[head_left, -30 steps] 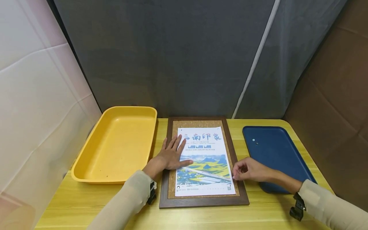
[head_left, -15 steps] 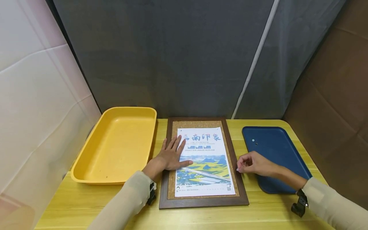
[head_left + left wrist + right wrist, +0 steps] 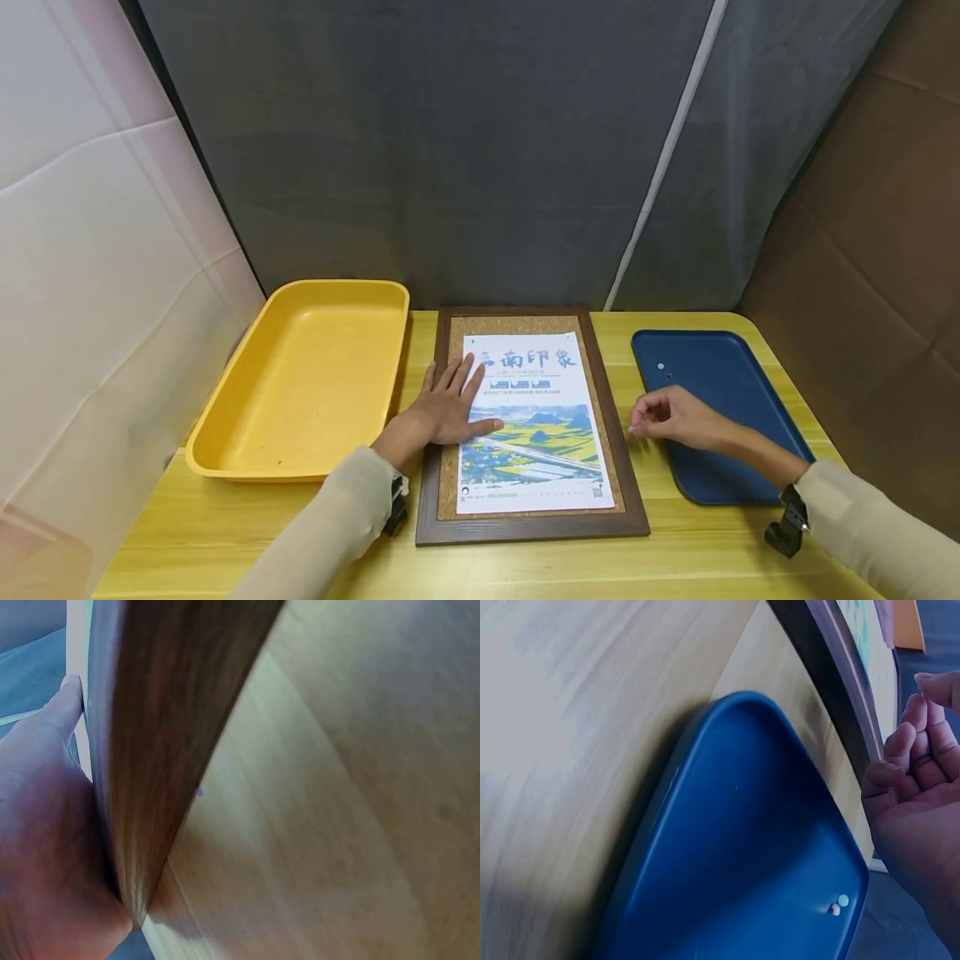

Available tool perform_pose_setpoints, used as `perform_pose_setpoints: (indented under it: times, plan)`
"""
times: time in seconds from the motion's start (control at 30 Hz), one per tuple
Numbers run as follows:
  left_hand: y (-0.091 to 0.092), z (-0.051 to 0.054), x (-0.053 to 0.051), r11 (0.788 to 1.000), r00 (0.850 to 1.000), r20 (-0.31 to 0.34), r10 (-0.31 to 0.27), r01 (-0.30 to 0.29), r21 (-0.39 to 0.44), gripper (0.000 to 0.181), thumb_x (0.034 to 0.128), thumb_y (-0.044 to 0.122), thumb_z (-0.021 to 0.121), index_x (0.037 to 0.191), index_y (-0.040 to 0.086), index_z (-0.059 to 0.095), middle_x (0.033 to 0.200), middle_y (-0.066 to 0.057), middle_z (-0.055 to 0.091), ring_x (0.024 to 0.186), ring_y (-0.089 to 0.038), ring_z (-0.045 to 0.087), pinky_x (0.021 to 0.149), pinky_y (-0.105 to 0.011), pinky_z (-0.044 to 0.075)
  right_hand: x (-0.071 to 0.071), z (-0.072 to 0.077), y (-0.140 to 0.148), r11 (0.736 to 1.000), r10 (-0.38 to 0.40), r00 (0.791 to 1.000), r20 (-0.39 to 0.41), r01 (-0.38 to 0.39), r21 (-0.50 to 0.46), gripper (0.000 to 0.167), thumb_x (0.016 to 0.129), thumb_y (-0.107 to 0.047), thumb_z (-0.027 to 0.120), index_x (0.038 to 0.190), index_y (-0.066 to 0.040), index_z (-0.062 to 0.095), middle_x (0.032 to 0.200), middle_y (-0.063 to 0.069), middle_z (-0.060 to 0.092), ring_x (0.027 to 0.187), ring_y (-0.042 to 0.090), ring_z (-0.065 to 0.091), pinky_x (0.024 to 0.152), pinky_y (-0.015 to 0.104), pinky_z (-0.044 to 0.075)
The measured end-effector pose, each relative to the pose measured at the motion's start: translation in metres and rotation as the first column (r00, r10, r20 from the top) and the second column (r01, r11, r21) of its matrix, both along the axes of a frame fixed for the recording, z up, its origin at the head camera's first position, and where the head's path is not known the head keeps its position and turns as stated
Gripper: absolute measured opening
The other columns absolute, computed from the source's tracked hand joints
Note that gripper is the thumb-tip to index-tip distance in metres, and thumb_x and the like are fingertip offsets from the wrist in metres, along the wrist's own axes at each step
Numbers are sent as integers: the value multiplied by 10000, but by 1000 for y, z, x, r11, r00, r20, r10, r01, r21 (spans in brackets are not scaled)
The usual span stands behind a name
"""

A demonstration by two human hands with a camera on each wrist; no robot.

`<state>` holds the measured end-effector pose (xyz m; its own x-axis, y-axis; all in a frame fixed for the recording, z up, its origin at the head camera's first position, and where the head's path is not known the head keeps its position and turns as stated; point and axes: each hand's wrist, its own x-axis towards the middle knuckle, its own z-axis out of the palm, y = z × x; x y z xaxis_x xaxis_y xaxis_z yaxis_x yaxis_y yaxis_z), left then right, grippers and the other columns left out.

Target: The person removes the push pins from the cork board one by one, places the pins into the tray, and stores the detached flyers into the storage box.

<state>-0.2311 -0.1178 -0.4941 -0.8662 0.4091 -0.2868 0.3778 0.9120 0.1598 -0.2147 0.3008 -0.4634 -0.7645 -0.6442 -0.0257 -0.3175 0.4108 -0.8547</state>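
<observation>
My left hand (image 3: 442, 414) lies flat with spread fingers on the left side of a printed poster (image 3: 551, 458). The poster rests on a cork board (image 3: 517, 323) with a dark wooden frame (image 3: 532, 530). Small dark spots show near some of its corners, too small to make out. In the left wrist view the hand (image 3: 45, 840) sits against the frame's edge (image 3: 157, 735). My right hand (image 3: 678, 417) hovers between the board and a blue tray (image 3: 738, 400), fingers curled. In the right wrist view its thumb and index fingertips (image 3: 924, 678) come close together; whether they pinch something tiny is unclear.
Two small round pieces, one pale (image 3: 843, 900) and one pinkish (image 3: 835, 909), lie in the blue tray. A deep yellow tray (image 3: 300, 375) stands to the left of the board on the wooden table (image 3: 360, 546). Grey cloth (image 3: 420, 150) closes off the back.
My right hand has drawn away from the poster's lower right edge, rightward and slightly up toward the blue tray. The left hand has stayed where it was.
</observation>
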Motion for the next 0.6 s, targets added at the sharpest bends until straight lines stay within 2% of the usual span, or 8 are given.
perform_pose_setpoints:
  times: [0.17,0.27,0.47,0.6]
  plan:
    - [1,2,1,1000,1000,4,1,-1,-4,1112,949,861,375,1697,201,-115,1749,-52,-237,1635,-312,-139,1244,-652,-157,-3,-2,6,1000,-23,1000,9,23,8,109,974,-88,760,944,15,737,844,217,699,702,149,595,661,247,482]
    - [1,4,2,1000,1000,-8,0,0,0,1112,952,849,396,1706,192,-90,1759,-67,-214,1637,-320,-128,1248,-652,-147,-4,-2,10,999,-44,999,23,43,17,93,978,-80,753,952,7,739,876,251,699,724,150,606,685,240,493]
    - [1,8,6,1000,1000,-16,-2,2,19,1110,953,846,388,1715,167,-50,1771,-93,-176,1640,-327,-119,1252,-647,-143,-9,-4,18,996,-87,996,32,86,28,81,974,-86,759,954,-9,743,926,191,736,777,99,627,724,226,512]
    - [1,9,8,999,1000,-30,-6,7,41,1112,952,850,384,1720,139,9,1781,-118,-123,1645,-348,-70,1257,-656,-117,-13,-4,25,993,-113,993,16,112,40,88,977,-82,753,962,4,745,930,141,748,801,110,649,733,227,524]
